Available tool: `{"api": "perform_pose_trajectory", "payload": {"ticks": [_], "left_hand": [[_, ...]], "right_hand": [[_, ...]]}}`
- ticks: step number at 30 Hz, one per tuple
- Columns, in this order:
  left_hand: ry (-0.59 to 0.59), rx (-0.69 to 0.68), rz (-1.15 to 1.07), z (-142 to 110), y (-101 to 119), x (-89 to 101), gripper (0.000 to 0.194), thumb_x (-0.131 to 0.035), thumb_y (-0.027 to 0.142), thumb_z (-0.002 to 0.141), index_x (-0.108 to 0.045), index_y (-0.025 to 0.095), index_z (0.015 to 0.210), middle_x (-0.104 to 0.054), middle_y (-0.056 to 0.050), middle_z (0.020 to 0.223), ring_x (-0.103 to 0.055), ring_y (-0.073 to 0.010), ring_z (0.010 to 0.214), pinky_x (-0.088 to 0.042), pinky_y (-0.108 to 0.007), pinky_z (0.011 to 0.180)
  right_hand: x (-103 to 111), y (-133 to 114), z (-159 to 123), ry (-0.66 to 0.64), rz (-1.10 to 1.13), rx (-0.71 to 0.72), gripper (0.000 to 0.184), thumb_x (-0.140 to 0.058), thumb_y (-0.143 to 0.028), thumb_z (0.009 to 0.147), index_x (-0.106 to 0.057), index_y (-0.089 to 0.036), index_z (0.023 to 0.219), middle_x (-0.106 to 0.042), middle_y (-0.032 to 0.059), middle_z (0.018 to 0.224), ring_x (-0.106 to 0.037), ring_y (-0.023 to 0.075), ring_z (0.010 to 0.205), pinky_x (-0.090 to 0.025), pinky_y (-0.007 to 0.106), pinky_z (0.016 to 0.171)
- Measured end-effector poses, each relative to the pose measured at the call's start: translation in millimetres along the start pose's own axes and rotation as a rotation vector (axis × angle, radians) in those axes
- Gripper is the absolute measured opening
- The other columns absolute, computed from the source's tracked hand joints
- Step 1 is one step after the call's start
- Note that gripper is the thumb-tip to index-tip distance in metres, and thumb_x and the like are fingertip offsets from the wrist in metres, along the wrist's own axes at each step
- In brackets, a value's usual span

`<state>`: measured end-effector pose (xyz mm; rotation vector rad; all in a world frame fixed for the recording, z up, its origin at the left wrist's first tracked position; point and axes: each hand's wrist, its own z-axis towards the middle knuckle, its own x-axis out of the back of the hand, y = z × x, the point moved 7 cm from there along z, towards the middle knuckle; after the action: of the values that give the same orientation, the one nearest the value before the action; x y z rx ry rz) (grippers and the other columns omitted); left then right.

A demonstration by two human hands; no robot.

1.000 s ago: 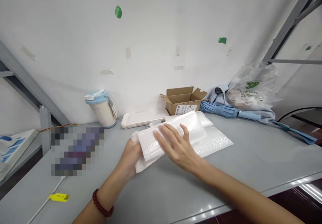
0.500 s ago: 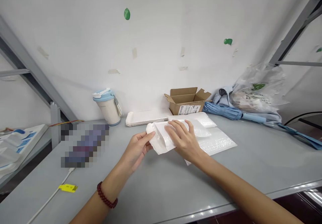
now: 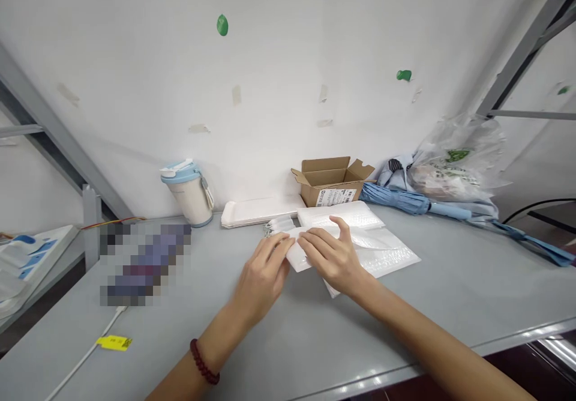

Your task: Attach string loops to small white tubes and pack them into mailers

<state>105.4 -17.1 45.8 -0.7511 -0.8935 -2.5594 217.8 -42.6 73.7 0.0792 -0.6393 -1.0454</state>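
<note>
A white bubble mailer [image 3: 298,262] is between my two hands over the tabletop. My left hand [image 3: 263,278] is closed on its left end, thumb and fingers pinching the edge. My right hand [image 3: 335,259] grips the mailer from above, its fingertips close to the left ones and its thumb raised. Beneath and to the right lie more white bubble mailers [image 3: 391,257], one [image 3: 346,214] farther back. Just behind my left fingers are small clear packets [image 3: 281,224] whose contents I cannot make out.
A flat stack of white mailers [image 3: 261,211] lies along the wall. Behind stand a tumbler [image 3: 193,200] and an open cardboard box [image 3: 333,182]. A folded blue umbrella [image 3: 396,198] and a plastic bag [image 3: 454,167] are at right. A white cable [image 3: 85,356] runs at left.
My left hand has moved right and turned palm-down, and the mailer's left end is now folded in near my right fingers. The small clear packets behind have come into view.
</note>
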Motion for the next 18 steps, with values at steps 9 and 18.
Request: {"api": "perform_pose_trajectory", "payload": {"ticks": [9, 18], "left_hand": [[-0.093, 0.689, -0.59, 17, 12, -43.2, 0.029, -0.052, 0.035, 0.081, -0.048, 0.019, 0.057, -0.05, 0.003, 0.051, -0.049, -0.0115, 0.045, -0.042, -0.025, 0.052], [-0.275, 1.021, -0.814, -6, 0, -84.8, 0.016, -0.056, 0.024, 0.076, -0.061, 0.011, 0.068, -0.063, -0.006, 0.066, -0.061, -0.0134, 0.06, -0.05, -0.028, 0.067]], "right_hand": [[3, 59, 2, -0.1, -0.05, -0.228, 0.024, -0.046, -0.023, 0.091, -0.054, -0.017, 0.069, -0.062, -0.0001, 0.063, -0.055, 0.0126, 0.066, -0.028, 0.035, 0.085], [-67, 81, -41, -0.918, 0.19, -0.389, 0.027, -0.046, -0.028, 0.09, -0.061, -0.016, 0.071, -0.066, 0.006, 0.069, -0.06, 0.0172, 0.067, -0.03, 0.025, 0.057]]}}
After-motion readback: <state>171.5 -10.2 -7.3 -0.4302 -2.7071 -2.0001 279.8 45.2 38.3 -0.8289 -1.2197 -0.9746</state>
